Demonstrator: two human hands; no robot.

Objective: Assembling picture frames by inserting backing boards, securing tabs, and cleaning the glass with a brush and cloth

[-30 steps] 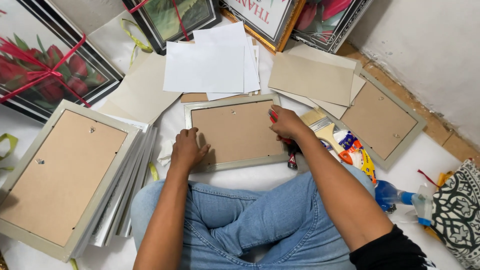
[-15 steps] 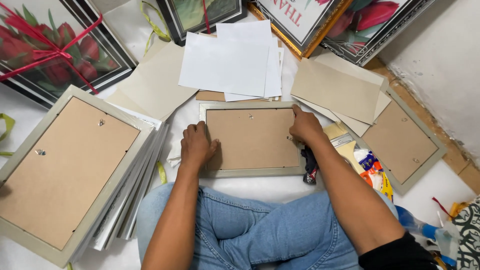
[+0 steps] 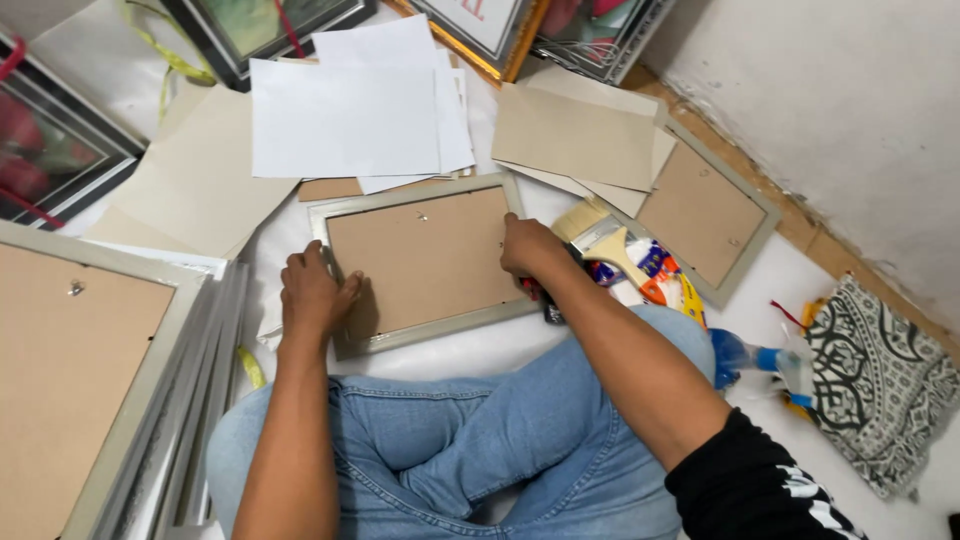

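A grey picture frame (image 3: pixel 420 260) lies face down on the white floor in front of my crossed legs, its brown backing board up. My left hand (image 3: pixel 312 295) presses on the frame's left rim, fingers curled over the edge. My right hand (image 3: pixel 530 250) rests on the right rim, closed around a small red-and-black tool (image 3: pixel 548 305) that sticks out below the hand.
A paintbrush (image 3: pixel 610 245) and small packets lie right of the frame, beside a second face-down frame (image 3: pixel 700 215). White sheets (image 3: pixel 345 115) and cardboard lie behind. A stack of larger frames (image 3: pixel 70 370) fills the left. A blue spray bottle (image 3: pixel 745 355) and patterned cloth (image 3: pixel 880 380) sit by the wall.
My right hand has slid from the frame's top right corner down along its right rim. My left hand stays on the left rim. The view has shifted.
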